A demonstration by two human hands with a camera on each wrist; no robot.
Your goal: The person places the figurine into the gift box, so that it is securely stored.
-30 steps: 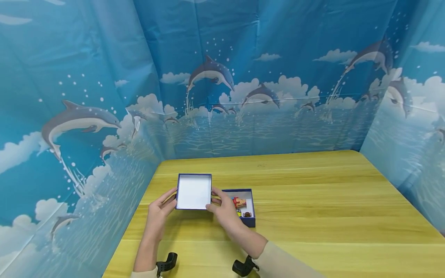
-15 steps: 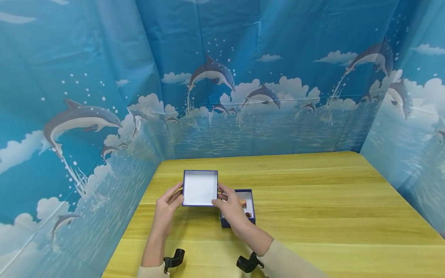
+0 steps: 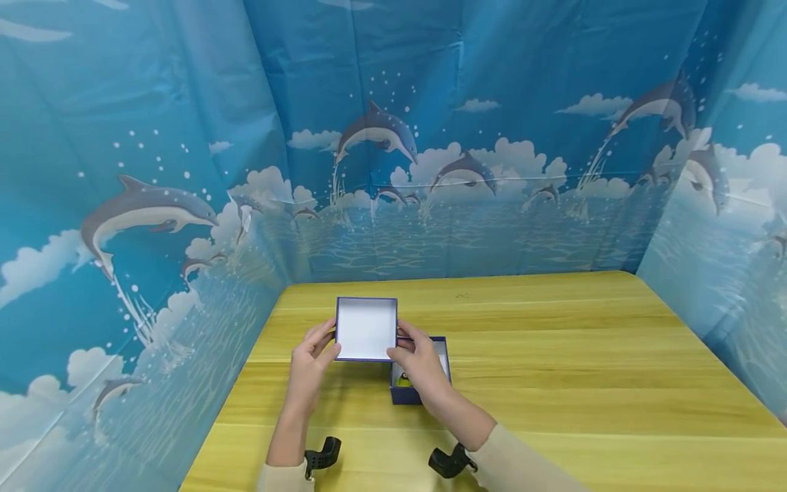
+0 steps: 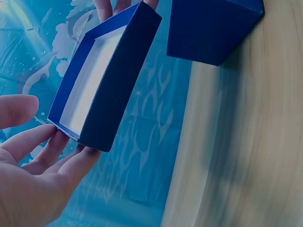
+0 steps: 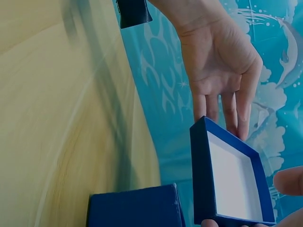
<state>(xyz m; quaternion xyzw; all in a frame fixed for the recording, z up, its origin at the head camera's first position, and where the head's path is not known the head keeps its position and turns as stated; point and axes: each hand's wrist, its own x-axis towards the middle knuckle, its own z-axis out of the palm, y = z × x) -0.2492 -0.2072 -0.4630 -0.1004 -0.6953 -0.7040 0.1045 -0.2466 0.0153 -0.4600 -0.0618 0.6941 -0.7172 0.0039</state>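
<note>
A shallow dark blue box lid [image 3: 367, 328] with a white inside is held up between both hands, its open side toward the head camera. My left hand [image 3: 309, 369] holds its left side by the fingertips. On the opposite side my right hand [image 3: 426, 372] grips it likewise. In the left wrist view, the fingers [image 4: 71, 175] meet the lid's edge while the thumb stands off it. Behind the right hand sits a deeper open blue box [image 3: 406, 395] on the table. Part of a yellow toy [image 3: 404, 380] shows inside; the hand and lid hide much of the box's inside.
The wooden table [image 3: 584, 362] stretches far to the right of the box. Blue curtains [image 3: 479, 232] printed with dolphins stand behind the table and along its sides. A black device [image 3: 324, 454] is strapped to the left wrist, another black device [image 3: 451, 461] to the right.
Both hands have carried the lid to the right and slightly up. The right hand now covers the red toy seen in the box before. The box has stayed put.
</note>
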